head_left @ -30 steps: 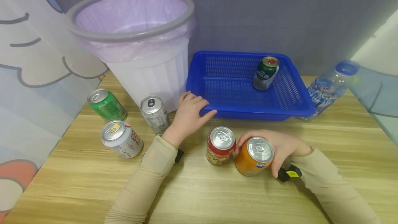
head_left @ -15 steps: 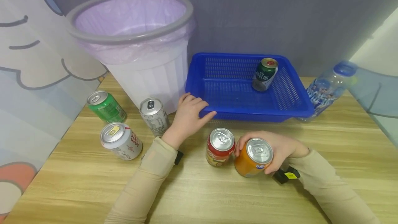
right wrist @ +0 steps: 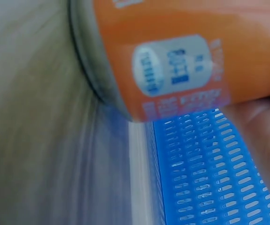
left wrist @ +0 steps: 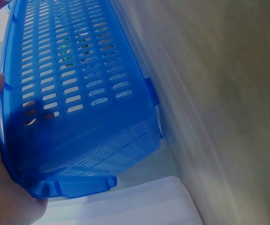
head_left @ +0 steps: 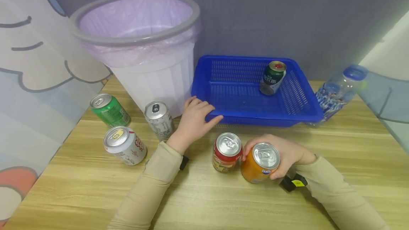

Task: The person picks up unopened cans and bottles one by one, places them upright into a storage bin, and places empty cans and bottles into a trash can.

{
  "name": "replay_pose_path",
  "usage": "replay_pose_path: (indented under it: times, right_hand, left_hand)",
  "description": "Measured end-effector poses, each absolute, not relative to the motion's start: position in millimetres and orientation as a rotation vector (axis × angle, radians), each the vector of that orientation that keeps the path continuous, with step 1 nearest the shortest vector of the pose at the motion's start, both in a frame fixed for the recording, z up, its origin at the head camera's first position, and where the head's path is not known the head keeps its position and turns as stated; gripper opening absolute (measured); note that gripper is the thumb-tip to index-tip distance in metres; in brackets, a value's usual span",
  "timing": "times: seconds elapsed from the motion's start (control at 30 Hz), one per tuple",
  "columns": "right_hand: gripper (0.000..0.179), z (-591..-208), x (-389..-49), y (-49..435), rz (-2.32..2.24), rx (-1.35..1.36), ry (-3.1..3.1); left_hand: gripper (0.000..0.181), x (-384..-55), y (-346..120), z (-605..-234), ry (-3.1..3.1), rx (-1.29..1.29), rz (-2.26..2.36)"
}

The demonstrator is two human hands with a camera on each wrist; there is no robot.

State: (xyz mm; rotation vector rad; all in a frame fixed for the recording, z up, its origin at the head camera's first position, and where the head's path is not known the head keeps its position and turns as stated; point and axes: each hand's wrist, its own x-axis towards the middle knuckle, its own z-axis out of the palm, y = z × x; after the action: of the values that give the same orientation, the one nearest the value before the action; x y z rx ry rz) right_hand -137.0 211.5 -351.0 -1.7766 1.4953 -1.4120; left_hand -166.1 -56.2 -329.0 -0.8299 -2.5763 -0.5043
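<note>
In the head view, my right hand (head_left: 284,152) grips an upright orange Fanta can (head_left: 250,169), fingers behind it and thumb at its near right side. The orange can (right wrist: 172,61) fills the top of the right wrist view, its base close to the table. Just left of it stands a red can (head_left: 223,159) with a silver top. My left hand (head_left: 195,118) holds the front left corner of a blue plastic basket (head_left: 265,119), thumb along the front rim. In the left wrist view, skin shows through the basket wall's slots (left wrist: 45,101).
Inside the basket stands a dark green can (head_left: 271,80). A white bin (head_left: 159,81) with a purple liner is behind left. Left of my arm are a green can (head_left: 113,113), a white can (head_left: 129,150) and a silver patterned can (head_left: 161,123). A blue-capped bottle (head_left: 335,97) stands right.
My right thumb has moved in against the orange can, so the hand now grips it. The left hand stays at the basket corner, and the cans stand where they were.
</note>
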Motion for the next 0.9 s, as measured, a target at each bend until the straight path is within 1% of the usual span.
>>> replay_pose_path:
  times: [0.3, 0.9]
  right_hand:
    - [0.062, -351.4, -137.5, 212.0, -1.418, -1.775, 1.523]
    - [0.065, -337.4, -138.6, 223.7, -1.412, -1.836, 1.640]
  left_hand:
    - [0.035, -166.8, -57.0, -331.6, -2.581, -0.827, -0.500]
    - [0.034, -166.4, -56.5, -329.8, -2.567, -0.835, -0.517]
